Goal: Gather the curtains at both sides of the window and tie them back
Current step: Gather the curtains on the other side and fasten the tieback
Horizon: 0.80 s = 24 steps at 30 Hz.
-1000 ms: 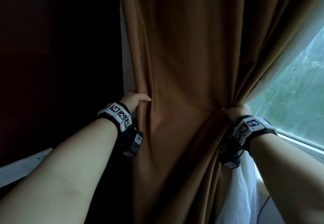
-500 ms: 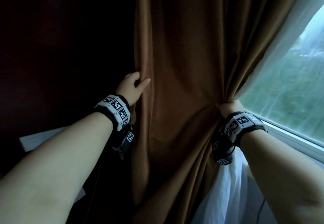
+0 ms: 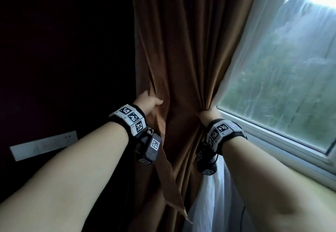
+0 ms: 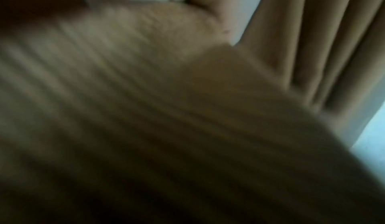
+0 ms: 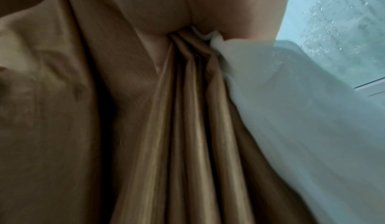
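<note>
A brown curtain [image 3: 181, 50] hangs in the middle of the head view. My left hand [image 3: 150, 102] is at its left edge, thumb in front and fingers hidden behind the cloth. It grips a brown tie-back band [image 3: 169, 177] whose free end hangs below the wrist. My right hand [image 3: 207, 115] clutches the bunched right side of the curtain together with a white sheer curtain [image 3: 214, 195]. In the right wrist view the brown folds [image 5: 187, 112] and the sheer [image 5: 291, 112] run up into my fist. The left wrist view is blurred cloth.
The window pane [image 3: 281, 68] fills the right side, with its white frame and sill [image 3: 272, 137] just beyond my right wrist. A dark wall takes up the left, with a white wall plate [image 3: 43, 145] low on it.
My left hand went from lying open on the curtain's left edge to gripping there, and the brown band now hangs below it. The right hand keeps its hold on the bunch.
</note>
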Available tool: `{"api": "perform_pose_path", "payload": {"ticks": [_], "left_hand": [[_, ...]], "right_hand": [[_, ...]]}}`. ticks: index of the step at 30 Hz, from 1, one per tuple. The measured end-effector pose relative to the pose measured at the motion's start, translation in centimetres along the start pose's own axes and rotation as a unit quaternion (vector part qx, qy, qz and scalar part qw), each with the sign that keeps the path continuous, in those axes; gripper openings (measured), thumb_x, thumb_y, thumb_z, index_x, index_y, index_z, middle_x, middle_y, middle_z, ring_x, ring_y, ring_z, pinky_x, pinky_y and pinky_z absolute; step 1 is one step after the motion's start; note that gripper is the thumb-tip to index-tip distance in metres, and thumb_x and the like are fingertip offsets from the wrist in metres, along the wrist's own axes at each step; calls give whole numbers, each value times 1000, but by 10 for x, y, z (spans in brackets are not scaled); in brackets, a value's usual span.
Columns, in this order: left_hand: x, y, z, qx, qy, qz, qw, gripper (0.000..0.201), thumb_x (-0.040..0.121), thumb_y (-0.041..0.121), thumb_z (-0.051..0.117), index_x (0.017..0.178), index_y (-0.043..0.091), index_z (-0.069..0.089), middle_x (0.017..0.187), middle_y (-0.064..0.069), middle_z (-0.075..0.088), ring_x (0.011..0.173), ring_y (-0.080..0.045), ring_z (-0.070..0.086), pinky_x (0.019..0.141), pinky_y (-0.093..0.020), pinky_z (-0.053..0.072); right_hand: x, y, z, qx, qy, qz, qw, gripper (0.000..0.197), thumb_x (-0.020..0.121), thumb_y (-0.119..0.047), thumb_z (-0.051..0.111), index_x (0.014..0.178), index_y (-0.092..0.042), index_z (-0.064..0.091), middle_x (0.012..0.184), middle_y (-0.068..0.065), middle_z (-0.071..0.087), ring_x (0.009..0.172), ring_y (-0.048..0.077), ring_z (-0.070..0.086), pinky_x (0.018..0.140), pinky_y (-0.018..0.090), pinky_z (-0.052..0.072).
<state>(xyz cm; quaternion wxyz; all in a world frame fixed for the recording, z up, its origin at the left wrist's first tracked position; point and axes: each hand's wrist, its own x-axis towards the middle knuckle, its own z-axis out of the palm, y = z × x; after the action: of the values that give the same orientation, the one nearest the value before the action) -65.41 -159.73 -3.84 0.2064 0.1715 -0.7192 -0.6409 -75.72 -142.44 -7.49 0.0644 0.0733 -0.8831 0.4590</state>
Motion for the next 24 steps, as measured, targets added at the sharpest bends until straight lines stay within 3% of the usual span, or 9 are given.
{"api": "perform_pose_path", "payload": {"ticks": [2, 5, 8, 11, 14, 18, 20, 22, 24], "left_hand": [[-7, 4, 3, -10, -61, 12, 998, 36, 80, -1, 63, 115, 6, 57, 99, -8, 67, 97, -25, 63, 93, -37, 50], [-13, 17, 11, 30, -130, 59, 989, 32, 82, -3, 61, 113, 7, 60, 87, 1, 65, 83, -12, 62, 81, -21, 47], [-7, 28, 18, 101, -112, 94, 984, 36, 80, -8, 58, 113, 6, 61, 86, -4, 65, 89, -22, 62, 84, -29, 50], [-6, 28, 26, 137, -90, 97, 982, 34, 71, -7, 53, 97, 12, 62, 93, -13, 62, 96, -31, 60, 92, -42, 48], [-9, 30, 38, 90, -116, 72, 986, 28, 72, -16, 43, 72, 9, 56, 75, -14, 57, 75, -29, 56, 72, -35, 49], [-6, 47, 39, 80, -148, 46, 985, 31, 77, -18, 43, 57, 5, 45, 53, -11, 49, 54, -24, 50, 59, -29, 41], [-2, 53, 32, 93, -156, 39, 983, 26, 76, -13, 49, 56, 4, 45, 59, -15, 49, 54, -26, 52, 63, -36, 45], [-2, 57, 26, 108, -186, 24, 976, 13, 75, -3, 54, 64, 3, 51, 67, -19, 54, 63, -32, 57, 71, -45, 51], [-5, 60, 25, 73, -256, -21, 964, 19, 90, 13, 49, 78, 2, 59, 65, -15, 65, 62, -28, 66, 64, -34, 57]], "right_hand": [[-1, 3, -3, -1, -2, -4, 1000, 45, 85, -19, 61, 126, -6, 49, 123, 18, 59, 111, 34, 57, 87, 32, 44], [2, 5, -6, -1, -4, 2, 1000, 40, 85, -16, 59, 123, -8, 51, 119, 18, 61, 108, 32, 59, 84, 32, 45], [3, 3, -10, 7, -27, 30, 999, 41, 83, -19, 62, 122, -8, 53, 120, 15, 61, 108, 30, 59, 90, 33, 46], [0, 7, -8, 79, -24, 11, 997, 51, 79, -25, 68, 126, -13, 52, 114, 10, 63, 103, 26, 61, 89, 32, 49], [-10, 4, -4, 132, -35, -47, 989, 59, 77, -34, 69, 130, -18, 49, 103, -1, 59, 96, 18, 59, 86, 27, 46], [-12, 4, 12, 141, -78, -86, 983, 78, 58, -50, 72, 127, -21, 51, 115, 2, 63, 104, 17, 62, 93, 33, 50], [-11, 4, 14, 165, -117, -85, 976, 88, 46, -51, 79, 125, -19, 53, 118, 3, 62, 107, 14, 62, 93, 31, 51], [-12, -2, 14, 180, -180, -84, 963, 86, 47, -41, 86, 123, -16, 55, 117, 3, 63, 105, 12, 62, 91, 27, 52], [-15, -12, 16, 169, -220, -90, 956, 84, 49, -31, 87, 124, -14, 53, 113, 1, 64, 102, 10, 62, 91, 25, 52]]}}
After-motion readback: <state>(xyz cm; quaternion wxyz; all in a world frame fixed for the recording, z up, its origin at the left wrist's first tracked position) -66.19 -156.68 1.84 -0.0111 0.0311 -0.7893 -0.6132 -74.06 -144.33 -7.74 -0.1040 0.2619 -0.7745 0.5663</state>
